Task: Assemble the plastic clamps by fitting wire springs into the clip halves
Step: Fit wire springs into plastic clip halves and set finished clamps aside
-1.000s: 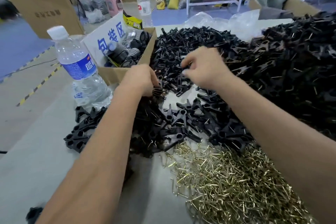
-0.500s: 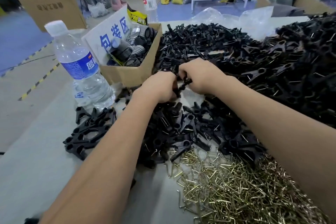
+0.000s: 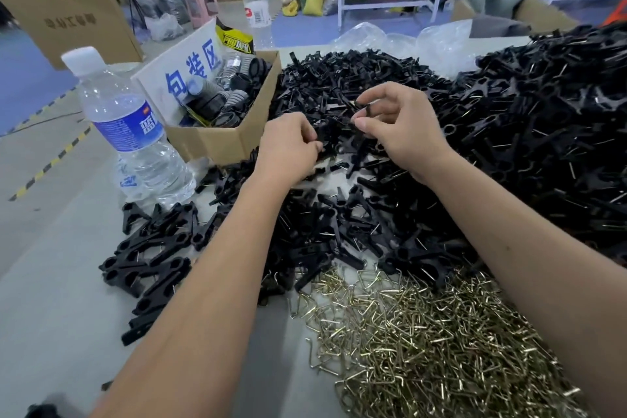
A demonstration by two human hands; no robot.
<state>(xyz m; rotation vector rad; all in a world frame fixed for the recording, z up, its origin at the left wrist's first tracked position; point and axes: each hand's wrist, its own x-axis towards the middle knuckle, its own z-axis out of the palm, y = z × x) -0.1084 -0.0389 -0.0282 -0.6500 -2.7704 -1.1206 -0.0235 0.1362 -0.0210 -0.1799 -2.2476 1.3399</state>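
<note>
**2 hands over the heap of clips**

Both hands are raised above a wide heap of black clip halves (image 3: pixel 373 88) that covers the far and right part of the grey table (image 3: pixel 51 332). The right hand (image 3: pixel 403 129) pinches a small black clip piece (image 3: pixel 361 111) between thumb and forefinger, its other fingers curled. The left hand (image 3: pixel 288 149) is clenched with its fingertips bunched at the edge of the heap; whether it grips a part there cannot be told, as its fingers hide whatever lies under them.

Below the forearms lies a spread of brass-coloured wire springs (image 3: pixel 407 332), touching the near edge of the black parts. To the left of the left forearm sits a smaller group of black clamps (image 3: pixel 152 254) on the bare table.

A water bottle (image 3: pixel 129 132) with a white cap and blue label stands upright at the left, just beside a cardboard box (image 3: pixel 220 142). The box holds dark round parts and a white sign with blue characters (image 3: pixel 190 75). Behind it stands a 2nd bottle (image 3: pixel 257 10). Clear plastic bags (image 3: pixel 424 41) lie beyond the heap, and a big carton (image 3: pixel 68 7) stands on the floor at the far left.
</note>
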